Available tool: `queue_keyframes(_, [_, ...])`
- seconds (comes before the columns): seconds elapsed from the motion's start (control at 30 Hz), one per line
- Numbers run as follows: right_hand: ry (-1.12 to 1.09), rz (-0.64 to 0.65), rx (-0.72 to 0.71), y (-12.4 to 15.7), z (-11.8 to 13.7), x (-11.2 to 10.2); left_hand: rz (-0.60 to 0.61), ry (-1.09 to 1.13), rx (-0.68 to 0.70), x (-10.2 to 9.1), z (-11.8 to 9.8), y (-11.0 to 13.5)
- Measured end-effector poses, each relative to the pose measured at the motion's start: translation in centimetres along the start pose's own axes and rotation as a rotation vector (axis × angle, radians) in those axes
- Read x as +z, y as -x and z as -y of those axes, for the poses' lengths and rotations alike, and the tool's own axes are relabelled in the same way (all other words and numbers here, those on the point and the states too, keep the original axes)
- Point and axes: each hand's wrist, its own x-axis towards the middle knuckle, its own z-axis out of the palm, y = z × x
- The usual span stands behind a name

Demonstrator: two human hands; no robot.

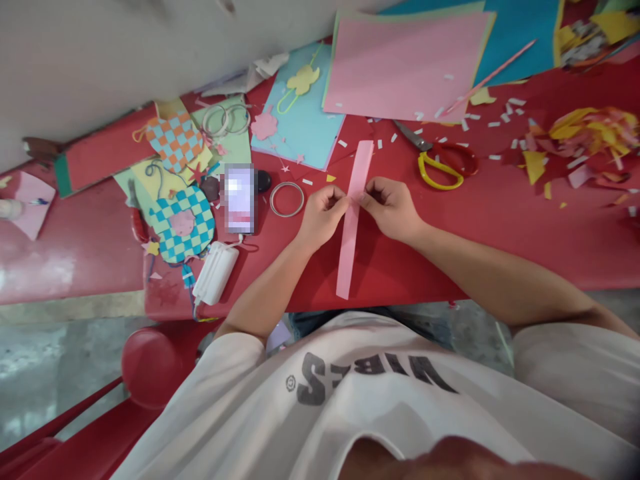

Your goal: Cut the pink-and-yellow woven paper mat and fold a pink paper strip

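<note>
A long pink paper strip [349, 250] runs lengthwise in front of me above the red table [400, 267]. My left hand [325, 212] pinches its left edge near the middle, thumb against fingers. On the opposite edge my right hand [391, 205] pinches the same strip, its fingertips close to those of the left. Scissors [440, 170] with yellow and red handles lie to the right of my right hand, blades partly spread. A roll of tape [287, 199] lies flat just left of my left hand.
Stacked pink sheets [405, 63] and a pink pencil [493, 77] lie at the back. To the left are a phone [240, 200], a white power bank [216, 273], and blue-checked [200, 220] and orange-checked [175, 140] woven papers. Coloured paper scraps [595, 133] pile at right.
</note>
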Motion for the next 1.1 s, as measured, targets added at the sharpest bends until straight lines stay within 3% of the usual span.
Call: queue_keyframes(1.1, [-0.037, -0.022, -0.021, -0.02, 0.03, 0.06, 0.030, 0.033, -0.027, -0.07, -0.11, 0.09])
